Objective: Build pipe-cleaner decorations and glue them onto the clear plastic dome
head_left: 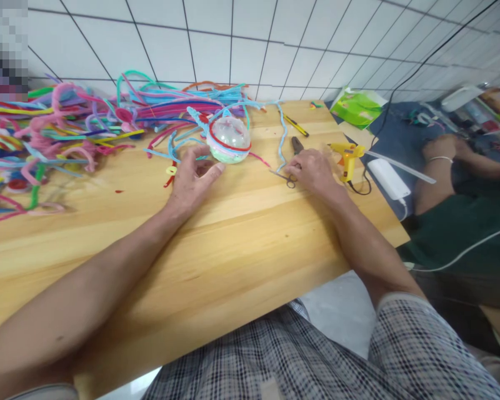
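Observation:
A clear plastic ball [229, 133] with a red band and pale pipe cleaners around its lower half rests on the wooden table. My left hand [194, 180] is beside it, thumb and fingers apart, with the thumb tip close to the ball's lower edge; I cannot tell whether it touches. My right hand [314, 172] lies low over the table with its fingers curled, and what they hold is hidden. Dark pliers jaws [296, 145] stick out behind that hand. Small scissors [290, 181] lie at its fingertips, near the end of a light blue pipe cleaner [283, 133].
Many coloured pipe cleaners [66, 119] are heaped at the left and back. A yellow glue gun [349, 158], a yellow cutter knife [295, 125] and a white power bank [388, 179] are at the right. Another person's arm [439, 166] is beyond the table's right edge.

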Demonstrator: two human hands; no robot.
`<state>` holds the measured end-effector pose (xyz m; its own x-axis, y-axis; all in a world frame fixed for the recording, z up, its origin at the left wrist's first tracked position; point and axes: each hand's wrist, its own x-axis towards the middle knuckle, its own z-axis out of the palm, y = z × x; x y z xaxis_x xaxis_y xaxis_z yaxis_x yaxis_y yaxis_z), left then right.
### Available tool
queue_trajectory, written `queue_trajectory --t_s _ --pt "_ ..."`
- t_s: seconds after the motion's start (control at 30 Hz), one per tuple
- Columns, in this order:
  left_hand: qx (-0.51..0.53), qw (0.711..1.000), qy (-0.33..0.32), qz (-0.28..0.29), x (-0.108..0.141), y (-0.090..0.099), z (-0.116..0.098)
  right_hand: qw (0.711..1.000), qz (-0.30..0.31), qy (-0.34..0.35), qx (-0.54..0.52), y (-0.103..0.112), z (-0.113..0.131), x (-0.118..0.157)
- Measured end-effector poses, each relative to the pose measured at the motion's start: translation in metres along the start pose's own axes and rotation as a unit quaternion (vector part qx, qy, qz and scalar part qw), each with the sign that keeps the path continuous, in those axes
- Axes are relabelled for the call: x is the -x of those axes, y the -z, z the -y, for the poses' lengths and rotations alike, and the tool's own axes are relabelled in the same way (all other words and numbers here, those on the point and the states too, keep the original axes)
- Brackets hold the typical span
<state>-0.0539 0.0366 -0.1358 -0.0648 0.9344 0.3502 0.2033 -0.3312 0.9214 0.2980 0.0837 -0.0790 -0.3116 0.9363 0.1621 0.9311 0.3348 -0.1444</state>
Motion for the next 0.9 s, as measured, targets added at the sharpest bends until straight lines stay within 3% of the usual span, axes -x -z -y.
queue_trajectory --t_s 0.2,0.33,0.6,0.9 --pt "0.010 1.000 0.008 0.011 -0.001 0.002 -0.004 1.000 -0.019 -0.019 0.003 -0.007 0.002 -0.004" --pt "0.011 1.000 0.008 0.010 -0.001 0.002 -0.005 0.988 -0.081 -0.066 -0.110 0.001 -0.002 0.004" --pt "0.017 1.000 0.008 0.007 -0.001 0.002 -0.005 0.887 -0.159 -0.097 -0.423 0.002 0.001 0.011" --pt "0.012 1.000 0.024 0.007 0.000 0.003 -0.011 0.815 -0.176 -0.148 -0.532 -0.006 -0.004 0.005"
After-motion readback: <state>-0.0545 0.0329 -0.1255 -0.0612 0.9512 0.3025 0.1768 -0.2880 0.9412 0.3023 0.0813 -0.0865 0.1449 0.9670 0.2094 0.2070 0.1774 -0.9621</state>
